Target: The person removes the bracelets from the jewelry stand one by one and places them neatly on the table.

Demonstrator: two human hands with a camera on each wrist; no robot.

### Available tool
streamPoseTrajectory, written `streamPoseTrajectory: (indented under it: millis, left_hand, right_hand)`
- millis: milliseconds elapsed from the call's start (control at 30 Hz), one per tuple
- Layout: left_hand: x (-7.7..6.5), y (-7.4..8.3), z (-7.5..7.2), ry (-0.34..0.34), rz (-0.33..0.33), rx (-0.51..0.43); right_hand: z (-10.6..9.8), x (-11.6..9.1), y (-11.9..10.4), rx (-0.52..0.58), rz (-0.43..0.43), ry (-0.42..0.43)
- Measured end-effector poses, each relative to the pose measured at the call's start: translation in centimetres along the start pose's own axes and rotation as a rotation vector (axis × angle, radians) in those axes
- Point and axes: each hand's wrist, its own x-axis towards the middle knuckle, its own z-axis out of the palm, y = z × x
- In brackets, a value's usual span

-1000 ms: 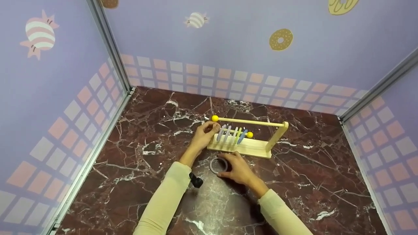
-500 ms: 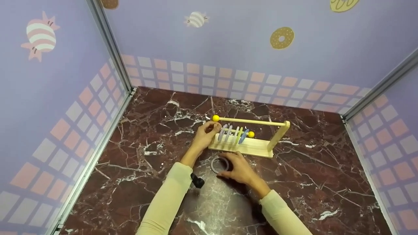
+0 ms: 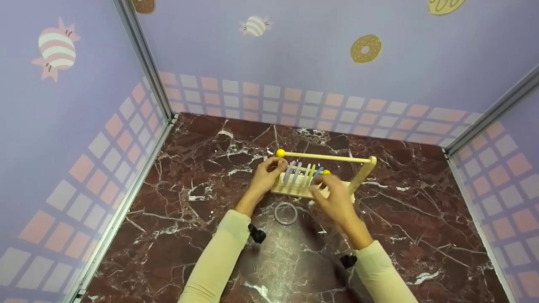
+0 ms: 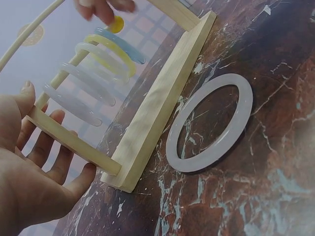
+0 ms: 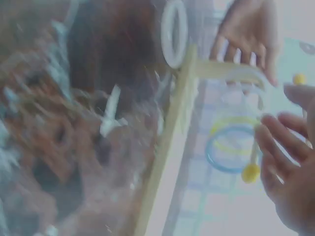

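Note:
A wooden bangle stand [image 3: 294, 191] has two rods, each tipped with a yellow ball. Its lower rod carries several bangles: pale lilac and white ones, a yellow one [image 4: 110, 49] and a blue one [image 4: 130, 46] nearest the ball [image 4: 116, 24]. My left hand [image 3: 263, 176] grips the short upright [image 4: 74, 140] at the stand's left end, thumb on top and fingers behind. Over the stand's right half is my right hand [image 3: 337, 198], fingers loosely bent beside the lower rod's ball end, holding nothing. A pale bangle [image 4: 241, 113] lies flat on the table in front of the stand.
The taller upright [image 3: 362, 174] stands at the stand's right end, and the upper rod [image 3: 324, 157] runs leftward from it above the bangles. Patterned purple panels [image 3: 311, 50] enclose the marbled red-brown table [image 3: 202, 252] at the back and sides.
My right hand has let go of the pale bangle, leaving it on the table, and has moved up and right to the lower rod's ball end. My left hand keeps its grip on the upright.

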Motion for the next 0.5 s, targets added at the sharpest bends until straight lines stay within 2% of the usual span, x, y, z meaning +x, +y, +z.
streamPoseTrajectory:
  millis: [67, 167, 333, 500]
  left_hand:
    - [-0.1, 0.0, 0.0, -0.002, -0.009, 0.01]
    - [-0.2, 0.0, 0.0, 0.0, -0.02, 0.019]
    - [-0.2, 0.2, 0.1, 0.016, -0.019, 0.009]
    - [-0.2, 0.3, 0.1, 0.017, -0.009, -0.006]
  right_hand:
    - [-0.2, 0.5, 0.7, -0.07, -0.003, 0.099]
    - [-0.2, 1.0, 1.6, -0.162, 0.045, 0.173]
    - [0.4, 1.3, 2.3, -0.159, 0.146, 0.145]
    - [1.1, 1.7, 2.6, -0.099, 0.188, 0.117]
